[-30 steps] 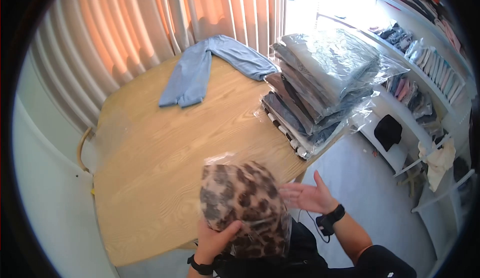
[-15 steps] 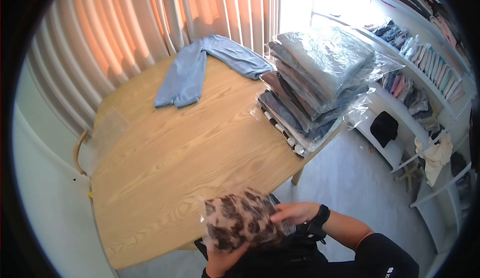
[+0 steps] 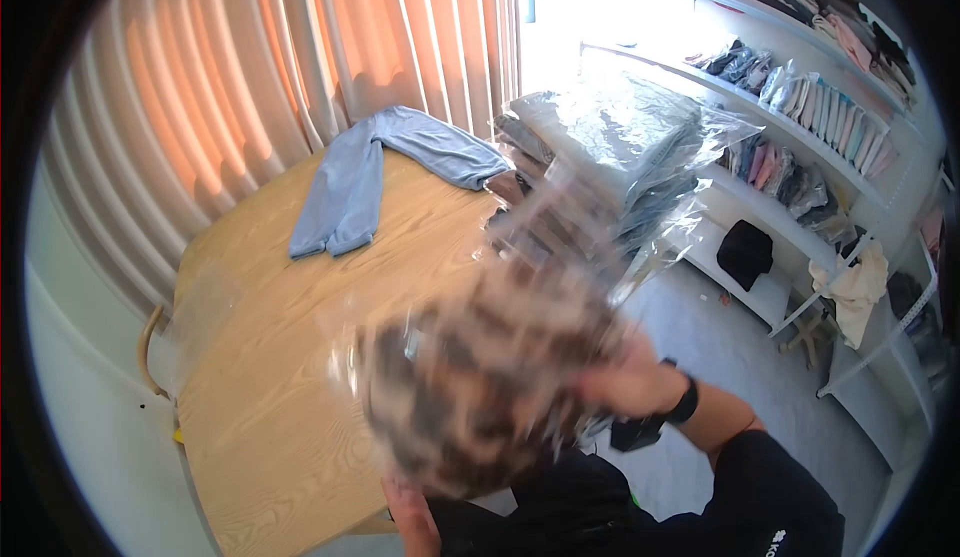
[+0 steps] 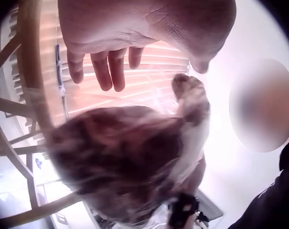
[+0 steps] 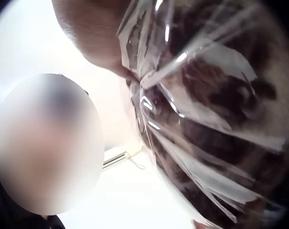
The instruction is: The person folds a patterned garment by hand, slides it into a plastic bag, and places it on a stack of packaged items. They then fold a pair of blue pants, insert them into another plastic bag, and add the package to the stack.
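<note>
A leopard-print garment in a clear plastic bag [image 3: 480,377] is blurred in the head view, above the table's near edge. My right hand [image 3: 640,382] grips its right side; in the right wrist view the plastic is gathered in creases at the thumb [image 5: 99,43]. Below the bag's lower left corner is my left hand [image 3: 410,512], partly cut from sight by the bag. The left wrist view shows this hand's fingers [image 4: 101,71] loosely extended, with a gap between them and the bagged garment [image 4: 120,157].
Blue trousers [image 3: 345,192] lie at the back of the wooden table [image 3: 270,357]. A stack of bagged clothes [image 3: 620,127] stands at its right side, partly behind the leopard-print bag. Shelves [image 3: 800,127] of clothing line the right wall, and curtains [image 3: 250,77] hang behind.
The leopard-print bag was low in both hands; it has risen forward, now in the right hand, with the left hand let go. The head view has turned right.
</note>
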Demonstrator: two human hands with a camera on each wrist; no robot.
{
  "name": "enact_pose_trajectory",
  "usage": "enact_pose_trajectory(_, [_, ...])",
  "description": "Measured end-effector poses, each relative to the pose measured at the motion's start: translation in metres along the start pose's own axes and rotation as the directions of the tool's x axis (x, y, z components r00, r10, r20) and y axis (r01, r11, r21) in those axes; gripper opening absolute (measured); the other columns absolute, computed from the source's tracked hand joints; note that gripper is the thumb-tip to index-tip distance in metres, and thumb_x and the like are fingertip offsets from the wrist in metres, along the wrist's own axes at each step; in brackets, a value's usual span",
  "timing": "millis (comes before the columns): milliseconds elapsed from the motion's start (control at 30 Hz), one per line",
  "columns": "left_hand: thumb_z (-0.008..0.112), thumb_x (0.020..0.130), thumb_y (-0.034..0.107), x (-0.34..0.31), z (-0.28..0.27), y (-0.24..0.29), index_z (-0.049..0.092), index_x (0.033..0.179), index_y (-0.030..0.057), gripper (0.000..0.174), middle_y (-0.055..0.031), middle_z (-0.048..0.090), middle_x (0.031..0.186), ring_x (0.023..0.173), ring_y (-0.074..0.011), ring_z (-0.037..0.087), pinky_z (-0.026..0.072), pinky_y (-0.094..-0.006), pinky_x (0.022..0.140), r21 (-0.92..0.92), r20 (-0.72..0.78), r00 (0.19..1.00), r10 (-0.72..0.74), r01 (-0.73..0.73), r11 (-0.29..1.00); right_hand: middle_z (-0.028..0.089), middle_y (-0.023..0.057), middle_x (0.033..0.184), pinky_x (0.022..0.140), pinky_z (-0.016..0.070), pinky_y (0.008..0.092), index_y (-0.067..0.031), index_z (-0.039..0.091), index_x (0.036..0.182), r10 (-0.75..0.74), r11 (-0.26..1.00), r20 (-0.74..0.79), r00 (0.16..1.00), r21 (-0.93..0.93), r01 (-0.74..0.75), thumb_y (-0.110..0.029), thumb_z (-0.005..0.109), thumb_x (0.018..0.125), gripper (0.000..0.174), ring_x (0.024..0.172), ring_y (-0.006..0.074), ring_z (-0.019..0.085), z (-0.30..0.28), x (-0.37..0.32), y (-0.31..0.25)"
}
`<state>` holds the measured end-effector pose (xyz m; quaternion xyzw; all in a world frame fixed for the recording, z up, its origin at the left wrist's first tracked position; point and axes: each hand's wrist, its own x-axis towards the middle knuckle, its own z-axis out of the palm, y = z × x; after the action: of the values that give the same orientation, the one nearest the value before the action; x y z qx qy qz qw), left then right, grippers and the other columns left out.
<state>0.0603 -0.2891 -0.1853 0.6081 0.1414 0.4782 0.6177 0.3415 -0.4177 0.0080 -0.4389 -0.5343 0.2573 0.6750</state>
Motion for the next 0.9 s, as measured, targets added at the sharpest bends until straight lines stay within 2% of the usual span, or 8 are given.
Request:
enact_pose_trajectory(33, [0.05,0.091,0.062,0.014,0.007,0.006,0.027,0.141,-0.0033,0.086,-0.0184,0.044,0.137,0.13,-0.0278,0.042,0.0307,-0.0425,0.11,0.018,-0.013,0.997,-0.077,0.077,0.997,0.065,0.007,0.115,0.086,0.0511,0.0297,-0.0005,0.053,0.131,0.135,0.991,-0.167,0.977,0.037,-0.131,-0.008,0.067,0.088,0.046,0.1,0.0134,0.062,-0.015,0.01,-0.017])
enact_pose_trajectory(67, [0.05,0.091,0.061,0.023,0.01,0.009,0.03,0.138,-0.005,0.084,-0.0198,0.047,0.133,0.124,-0.0281,0.047,0.032,-0.0417,0.108,0.033,-0.028,0.988,-0.151,0.152,0.988,0.068,0.005,0.106,0.079,0.0528,0.0271,-0.0009,0.059,0.125,-0.026,0.999,-0.33,0.943,0.011,0.031,-0.008,0.067,0.088,0.039,0.089,0.0117,0.065,-0.025,0.028,-0.029])
enact_pose_trajectory(200, [0.046,0.099,0.046,0.031,0.015,0.004,0.034,0.135,-0.0043,0.063,-0.0181,0.049,0.126,0.115,-0.0249,0.052,0.0388,-0.0381,0.102,0.043,-0.045,0.981,-0.188,0.19,0.981,0.068,0.0054,0.107,0.082,0.0542,0.0297,-0.0016,0.061,0.12,-0.131,0.985,-0.614,0.778,0.009,0.173,-0.025,0.058,0.094,0.035,0.092,0.0158,0.067,-0.073,0.108,-0.107])
enact_pose_trajectory(267, [0.043,0.101,0.042,0.041,0.017,0.007,0.035,0.135,-0.0032,0.057,-0.0171,0.049,0.125,0.114,-0.0244,0.052,0.0418,-0.0375,0.099,0.074,-0.076,0.96,-0.27,0.276,0.958,0.069,0.0055,0.107,0.083,0.0552,0.0329,-0.0031,0.061,0.117,-0.185,0.966,-0.483,0.856,0.072,0.249,-0.025,0.053,0.097,0.031,0.092,0.0186,0.068,-0.117,0.137,-0.13])
enact_pose_trajectory(400, [0.039,0.103,0.035,0.062,0.015,0.019,0.04,0.132,0.001,0.044,-0.014,0.05,0.122,0.111,-0.0232,0.054,0.0502,-0.0371,0.089,0.069,-0.181,0.864,-0.47,0.488,0.87,0.069,0.0106,0.1,0.084,0.056,0.036,-0.0018,0.059,0.112,-0.205,0.942,-0.573,0.793,0.103,0.318,-0.017,0.046,0.099,0.024,0.088,0.0215,0.069,-0.21,0.184,-0.129])
enact_pose_trajectory(500, [0.039,0.103,0.037,0.067,0.011,0.022,0.042,0.13,0.0032,0.043,-0.013,0.05,0.121,0.11,-0.0237,0.055,0.053,-0.0387,0.084,0.013,-0.161,0.854,-0.494,0.503,0.864,0.066,0.0136,0.102,0.085,0.0544,0.0404,0.0019,0.057,0.109,-0.067,0.986,-0.575,0.815,0.087,0.143,-0.011,0.049,0.097,0.02,0.092,0.0254,0.066,-0.299,0.196,-0.093])
enact_pose_trajectory(800, [0.037,0.103,0.044,0.065,0.01,0.02,0.044,0.127,0.0026,0.049,-0.0141,0.052,0.119,0.109,-0.0243,0.056,0.0543,-0.0392,0.083,0.088,-0.156,0.87,-0.468,0.484,0.871,0.063,0.0165,0.107,0.095,0.048,0.0448,0.0043,0.054,0.111,0.105,0.993,-0.598,0.794,0.027,-0.111,-0.019,0.054,0.09,0.031,0.1,0.0282,0.063,-0.302,0.179,-0.077])
enact_pose_trajectory(900, [0.037,0.103,0.043,0.064,0.011,0.021,0.045,0.126,0.0028,0.047,-0.0141,0.053,0.118,0.109,-0.0247,0.057,0.0545,-0.0399,0.084,0.097,-0.158,0.877,-0.455,0.472,0.876,0.06,0.0169,0.117,0.1,0.0445,0.0415,0.0066,0.049,0.119,0.291,0.954,-0.56,0.776,0.226,-0.195,-0.019,0.057,0.089,0.04,0.106,0.0291,0.06,-0.304,0.174,-0.093])
